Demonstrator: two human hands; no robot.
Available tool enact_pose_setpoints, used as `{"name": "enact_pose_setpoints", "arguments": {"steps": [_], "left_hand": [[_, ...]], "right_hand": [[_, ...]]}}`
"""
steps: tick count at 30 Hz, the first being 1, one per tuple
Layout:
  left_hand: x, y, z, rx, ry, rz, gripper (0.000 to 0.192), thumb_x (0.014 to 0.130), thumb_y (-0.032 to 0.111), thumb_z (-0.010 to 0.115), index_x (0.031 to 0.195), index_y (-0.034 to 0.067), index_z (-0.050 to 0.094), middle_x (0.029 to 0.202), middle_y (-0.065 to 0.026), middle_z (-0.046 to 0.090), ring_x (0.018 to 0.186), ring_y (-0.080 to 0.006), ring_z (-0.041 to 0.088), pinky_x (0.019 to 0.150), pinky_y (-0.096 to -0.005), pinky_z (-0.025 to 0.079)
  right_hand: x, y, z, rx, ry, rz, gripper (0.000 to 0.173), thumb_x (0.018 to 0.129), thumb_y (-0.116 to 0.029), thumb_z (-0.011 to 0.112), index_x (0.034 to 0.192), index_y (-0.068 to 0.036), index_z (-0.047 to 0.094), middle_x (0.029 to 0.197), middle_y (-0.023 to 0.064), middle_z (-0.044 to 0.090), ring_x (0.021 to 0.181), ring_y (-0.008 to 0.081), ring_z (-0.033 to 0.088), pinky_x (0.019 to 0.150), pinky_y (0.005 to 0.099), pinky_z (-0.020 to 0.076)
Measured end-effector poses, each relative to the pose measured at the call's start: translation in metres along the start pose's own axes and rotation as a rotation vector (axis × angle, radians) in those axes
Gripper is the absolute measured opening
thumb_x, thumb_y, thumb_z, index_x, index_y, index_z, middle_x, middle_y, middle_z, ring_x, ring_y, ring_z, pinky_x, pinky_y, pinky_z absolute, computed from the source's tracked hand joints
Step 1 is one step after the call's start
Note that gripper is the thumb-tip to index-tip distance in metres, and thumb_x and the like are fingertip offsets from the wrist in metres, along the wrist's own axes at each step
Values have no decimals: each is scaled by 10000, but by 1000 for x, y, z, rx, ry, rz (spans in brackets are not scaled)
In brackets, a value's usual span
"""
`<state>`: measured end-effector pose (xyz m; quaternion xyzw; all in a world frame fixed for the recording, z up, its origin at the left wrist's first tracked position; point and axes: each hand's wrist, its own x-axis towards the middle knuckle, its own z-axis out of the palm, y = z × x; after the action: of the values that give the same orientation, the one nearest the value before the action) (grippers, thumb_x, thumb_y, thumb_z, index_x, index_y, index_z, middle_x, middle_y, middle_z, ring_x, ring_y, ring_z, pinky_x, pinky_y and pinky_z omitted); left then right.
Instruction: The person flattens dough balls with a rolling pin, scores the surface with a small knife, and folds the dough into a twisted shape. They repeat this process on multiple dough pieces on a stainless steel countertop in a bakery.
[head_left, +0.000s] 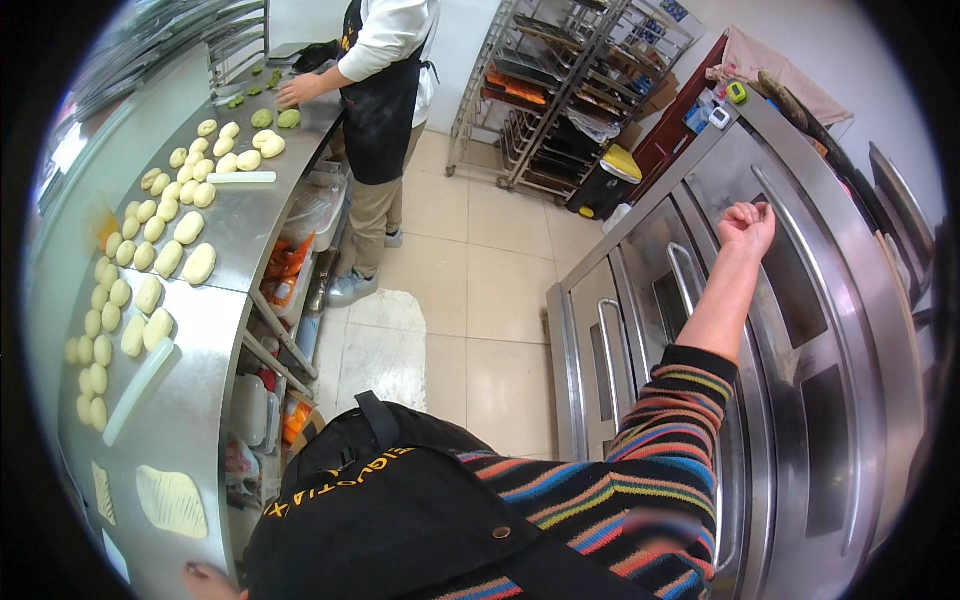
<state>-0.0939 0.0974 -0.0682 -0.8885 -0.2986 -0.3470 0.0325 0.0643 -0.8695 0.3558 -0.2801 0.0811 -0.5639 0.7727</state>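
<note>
My right hand (746, 227), fingers curled, is raised by the steel deck oven at the right; whether it touches the oven's upper door handle (814, 255) cannot be told. At the bottom left, my left hand (210, 581) is partly visible at the edge of the stainless steel worktable (202, 390). Above that hand lies a flat sheet of dough with slits (172, 501), with a narrower slit dough piece (103, 491) beside it. Many pale dough balls (154, 229) stand in rows further along the table, near a pale rolling pin (139, 390) and a pale bar (241, 178).
Across the table's far end, a co-worker in a black apron (382, 112) has a hand near green dough pieces (288, 118). Wheeled tray racks (525, 90) and a yellow-lidded bin (621, 165) stand at the back. Plastic tubs (251, 412) sit under the table. Tiled floor lies between table and oven.
</note>
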Motion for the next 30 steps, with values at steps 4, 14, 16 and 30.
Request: {"name": "enact_pose_setpoints", "arguments": {"steps": [4,14,16,30], "left_hand": [[-2,-2,5,34,92,37,173,846,299,623,851,140,689,781,-93,618,673,-322,590,588,-452,490],[0,-13,9,51,-103,7,145,796,283,647,772,140,645,762,-82,618,653,-308,599,564,-429,491],[-1,-7,10,95,51,43,140,782,276,651,772,137,648,752,-87,616,646,-310,598,559,-435,489],[1,-5,-8,20,-76,63,225,816,262,616,843,56,703,822,-181,687,728,-367,646,638,-486,521]], "right_hand": [[7,-8,-14,56,83,-68,335,1015,-281,449,714,-135,462,536,-47,328,422,83,324,392,212,312],[5,-40,-67,97,369,-303,253,974,-234,454,742,-133,443,554,-54,337,400,75,352,367,192,347],[3,-37,-69,87,405,-286,273,1002,-264,463,765,-136,426,555,-61,328,407,70,353,367,195,351],[-13,-14,-69,73,380,-216,321,1011,-259,537,730,-146,430,537,-85,327,391,64,320,366,203,329]]}}
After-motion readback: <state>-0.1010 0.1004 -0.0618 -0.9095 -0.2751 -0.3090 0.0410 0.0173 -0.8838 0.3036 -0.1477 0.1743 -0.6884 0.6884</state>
